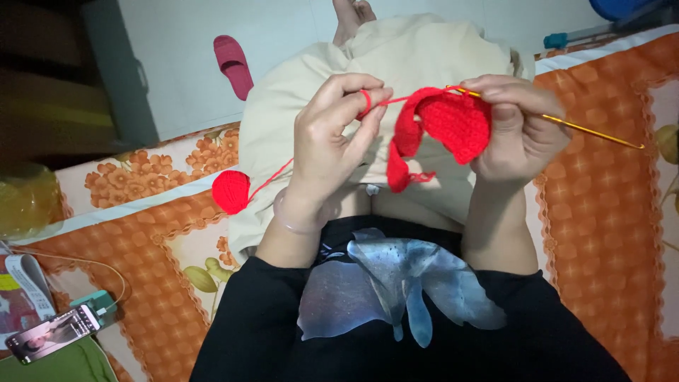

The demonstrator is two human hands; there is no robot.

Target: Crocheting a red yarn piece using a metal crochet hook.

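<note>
Left hand: the left hand (332, 138) was raised over the lap, its fingers curled, with the thin red yarn strand (396, 100) looped round the forefinger and kept taut.
Right hand: the right hand (516, 131) was closed on the slim golden metal crochet hook (566, 124) and pinched the curved red crocheted piece (449, 124) against it; the hook's shaft pointed out toward the right edge of the bed.
Yarn supply: the small round ball of red yarn (230, 191) lay beside the left thigh on the orange floral bedsheet (601, 212), its strand running up to the left hand.
Lap: the beige trousers (396, 56) sat beneath the work (the hook's tip was hidden among the stitches).
Bed's near left corner: a smartphone (53, 332) lay there on a green cloth.
Floor: a dark pink slipper (233, 65) rested beyond the bed's far edge.
Doing it well: an even pull on the strand and a steady pinch close to the working stitch would likely give uniform loops.
</note>
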